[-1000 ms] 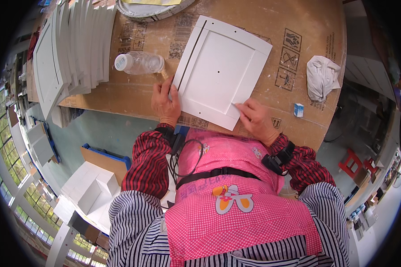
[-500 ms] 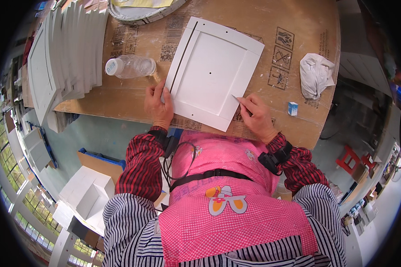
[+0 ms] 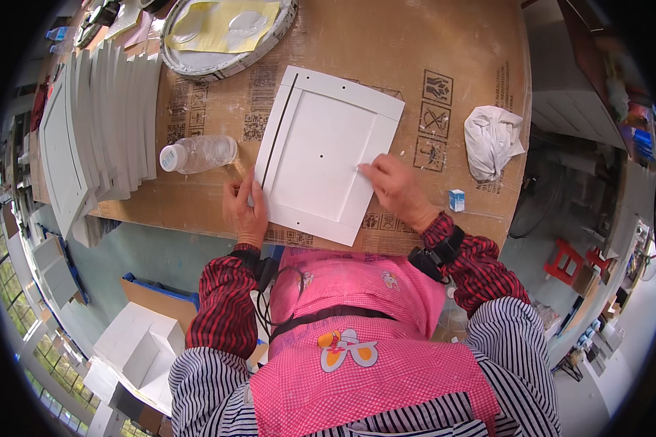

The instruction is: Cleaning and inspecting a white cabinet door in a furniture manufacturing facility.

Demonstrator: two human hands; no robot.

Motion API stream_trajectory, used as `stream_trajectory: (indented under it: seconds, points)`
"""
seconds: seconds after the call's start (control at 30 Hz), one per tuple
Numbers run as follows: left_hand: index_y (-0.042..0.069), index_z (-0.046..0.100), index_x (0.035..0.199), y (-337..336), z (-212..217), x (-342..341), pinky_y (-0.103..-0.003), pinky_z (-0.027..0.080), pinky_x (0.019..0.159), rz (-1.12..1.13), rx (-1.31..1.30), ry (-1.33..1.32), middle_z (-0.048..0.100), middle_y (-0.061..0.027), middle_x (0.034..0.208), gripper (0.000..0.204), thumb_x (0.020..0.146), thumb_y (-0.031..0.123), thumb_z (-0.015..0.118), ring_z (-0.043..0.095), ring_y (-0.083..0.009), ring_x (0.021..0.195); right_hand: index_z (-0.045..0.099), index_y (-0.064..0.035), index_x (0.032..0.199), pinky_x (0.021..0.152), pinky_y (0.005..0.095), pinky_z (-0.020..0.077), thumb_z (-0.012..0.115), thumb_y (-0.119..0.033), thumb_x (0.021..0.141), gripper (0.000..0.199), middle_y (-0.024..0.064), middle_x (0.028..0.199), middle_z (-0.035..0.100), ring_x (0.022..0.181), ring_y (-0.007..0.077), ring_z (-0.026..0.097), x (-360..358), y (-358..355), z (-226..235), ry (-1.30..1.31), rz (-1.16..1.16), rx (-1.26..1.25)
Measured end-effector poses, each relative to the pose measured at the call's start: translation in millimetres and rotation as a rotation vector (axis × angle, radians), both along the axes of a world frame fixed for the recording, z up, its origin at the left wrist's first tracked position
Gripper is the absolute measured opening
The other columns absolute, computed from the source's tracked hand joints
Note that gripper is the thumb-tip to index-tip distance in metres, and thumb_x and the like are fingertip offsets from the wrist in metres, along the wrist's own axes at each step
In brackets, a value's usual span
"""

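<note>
A white rectangular panel point(image 3: 319, 138) lies slightly tilted on the cardboard-covered table, with a recessed middle, a dark groove along its left side and several small holes. My left hand point(image 3: 246, 207) grips its lower left edge, thumb on top. My right hand point(image 3: 401, 191) is closed in a pinch at the right inner edge of the recess. Between its fingertips only the tip of a small thin grey piece shows; the rest is hidden. Left of the panel, a clear plastic bottle point(image 3: 204, 154) with a white cap lies on its side.
White panels point(image 3: 113, 124) stand stacked at the left. A round lid point(image 3: 229, 65) bearing a yellow sheet lies at the back. To the right are a crumpled white cloth point(image 3: 493, 142) and a small blue-and-white box point(image 3: 456, 200). The table's front edge point(image 3: 197, 227) is close to my body.
My right hand has moved farther up along the recess's right inner edge. My left hand stays at the panel's left edge. The whole view has shifted, showing more of the round lid.
</note>
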State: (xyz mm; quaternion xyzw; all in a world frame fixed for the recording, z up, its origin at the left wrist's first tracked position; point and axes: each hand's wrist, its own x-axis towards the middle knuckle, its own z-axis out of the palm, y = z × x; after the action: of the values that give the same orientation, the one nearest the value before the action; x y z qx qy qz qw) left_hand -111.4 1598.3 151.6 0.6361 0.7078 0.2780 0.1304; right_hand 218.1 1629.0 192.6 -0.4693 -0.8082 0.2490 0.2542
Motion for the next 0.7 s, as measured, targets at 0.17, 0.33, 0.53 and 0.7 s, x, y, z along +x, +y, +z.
stream_trajectory:
  seconds: [0.17,0.33,0.53,0.7]
  points:
    - [0.016,0.074,0.125,3,2,6,-0.039,0.049,0.070,-0.002,-0.002,-0.054,0.058,-0.0114,0.091,0.033,0.093,0.019,0.066,0.061,-0.0271,0.081,0.070,-0.0016,0.107,0.068,0.0412,0.0509,0.065,0.000,0.087,0.021,0.0144,0.086,0.059,0.079,0.0337,0.062,53,68,-8,-0.012,-0.299,0.127]
    - [0.016,0.075,0.125,1,2,1,-0.039,0.049,0.068,0.008,-0.012,0.029,0.058,-0.0105,0.091,0.034,0.091,0.017,0.068,0.060,-0.0258,0.079,0.071,-0.0010,0.104,0.068,0.0410,0.0499,0.067,0.000,0.088,0.017,0.0150,0.088,0.060,0.079,0.0345,0.062,33,51,0,0.054,-0.355,0.053]
    - [0.012,0.072,0.127,3,6,3,-0.038,0.048,0.074,-0.017,-0.046,0.035,0.056,-0.0121,0.096,0.033,0.096,0.017,0.063,0.057,-0.0262,0.084,0.071,-0.0007,0.102,0.069,0.0413,0.0506,0.067,-0.003,0.087,0.015,0.0173,0.089,0.060,0.080,0.0352,0.064,52,94,-4,-0.047,-0.582,0.118]
    - [0.013,0.072,0.127,1,5,2,-0.038,0.048,0.074,-0.014,-0.059,-0.019,0.056,-0.0120,0.096,0.032,0.097,0.018,0.063,0.057,-0.0262,0.085,0.072,-0.0028,0.099,0.068,0.0419,0.0510,0.066,-0.002,0.086,0.014,0.0158,0.088,0.062,0.079,0.0356,0.065,21,83,-10,0.091,-0.383,0.027]
